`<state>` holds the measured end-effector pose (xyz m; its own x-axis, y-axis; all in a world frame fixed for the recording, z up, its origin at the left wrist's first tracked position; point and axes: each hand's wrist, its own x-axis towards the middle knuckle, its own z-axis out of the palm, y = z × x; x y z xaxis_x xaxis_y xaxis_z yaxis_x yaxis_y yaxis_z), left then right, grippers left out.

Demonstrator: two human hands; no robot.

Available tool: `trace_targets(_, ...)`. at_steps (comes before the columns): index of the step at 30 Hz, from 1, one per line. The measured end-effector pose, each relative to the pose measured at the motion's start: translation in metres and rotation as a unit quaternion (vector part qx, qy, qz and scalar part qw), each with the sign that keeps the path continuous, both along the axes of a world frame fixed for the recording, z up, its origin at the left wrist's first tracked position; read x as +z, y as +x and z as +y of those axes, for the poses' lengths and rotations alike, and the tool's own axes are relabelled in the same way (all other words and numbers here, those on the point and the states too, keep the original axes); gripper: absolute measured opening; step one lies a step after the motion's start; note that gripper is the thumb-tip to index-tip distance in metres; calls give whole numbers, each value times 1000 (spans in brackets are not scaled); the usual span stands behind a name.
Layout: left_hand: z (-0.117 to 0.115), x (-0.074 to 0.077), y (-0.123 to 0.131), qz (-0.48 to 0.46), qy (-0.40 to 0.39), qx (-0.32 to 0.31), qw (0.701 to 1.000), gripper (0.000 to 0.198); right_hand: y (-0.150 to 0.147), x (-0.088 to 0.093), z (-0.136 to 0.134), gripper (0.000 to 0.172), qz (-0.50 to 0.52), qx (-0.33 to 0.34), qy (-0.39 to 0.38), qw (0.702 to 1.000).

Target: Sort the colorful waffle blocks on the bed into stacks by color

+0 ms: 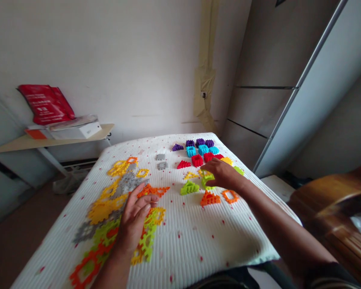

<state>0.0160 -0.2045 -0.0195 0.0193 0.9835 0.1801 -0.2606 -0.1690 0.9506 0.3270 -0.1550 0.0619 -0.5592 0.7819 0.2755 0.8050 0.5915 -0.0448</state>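
Note:
My left hand point(135, 218) lies on a flat sheet of joined plastic pieces point(108, 204) in yellow, grey, green and orange; its fingers are curled by an orange triangle piece point(153, 190) at the sheet's edge. My right hand point(224, 174) reaches over the sorted loose pieces, fingers bent down on a green piece point(207, 181). Close by lie a green triangle piece point(189, 187), an orange triangle point(209, 198) and an orange square frame point(230, 196). Red pieces point(197, 160), blue pieces point(202, 150) and purple pieces point(195, 143) sit in rows further back.
Everything lies on a white ribbed mat with red dots point(192, 245). Two grey pieces point(161, 161) sit near the far middle. A shelf point(51, 138) with a red bag point(46, 103) and boxes stands at the left wall. Wooden furniture point(333, 208) is at the right.

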Motion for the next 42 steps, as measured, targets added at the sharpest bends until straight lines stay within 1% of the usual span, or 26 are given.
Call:
trace_targets(2,2,0,0,-5,-4,17,1000,65,14,-6,11,49,-42,-26,-21,999)
trace_targets(4,2,0,1,-8,-8,20,1000,64,20,-13,19,51,-73,-34,-42,996)
trace_targets(9,3,-2,3,-13,-9,27,999,64,15,-24,26,54,-112,-38,-67,991)
trace_targets(13,4,-2,2,-13,-13,31,999,65,10,-25,28,53,-137,-47,-79,986)
trace_targets(17,2,1,4,-15,-17,37,999,65,7,-25,31,53,-152,-42,-99,983)
trace_targets(22,1,4,6,-21,-20,43,999,66,6,-28,33,53,-159,-50,-113,980)
trace_targets(29,1,4,7,-25,-22,44,998,65,6,-31,35,57,-156,-58,-140,976)
trace_targets(32,0,4,9,-29,-16,41,999,65,5,-31,33,56,-153,-58,-141,977)
trace_targets(35,0,7,7,-24,-4,40,999,64,4,-31,32,54,-158,-57,-135,977)
trace_targets(37,2,12,-1,-17,7,69,997,62,4,-32,31,51,-160,-54,-130,977)
trace_targets(39,5,17,-17,5,27,134,991,59,5,-31,31,52,-155,-53,-123,979)
trace_targets(41,8,22,-39,73,40,210,974,51,7,-30,30,57,-138,-48,-109,983)
trace_targets(42,9,23,-51,129,40,242,961,44,8,-28,29,59,-127,-45,-95,986)
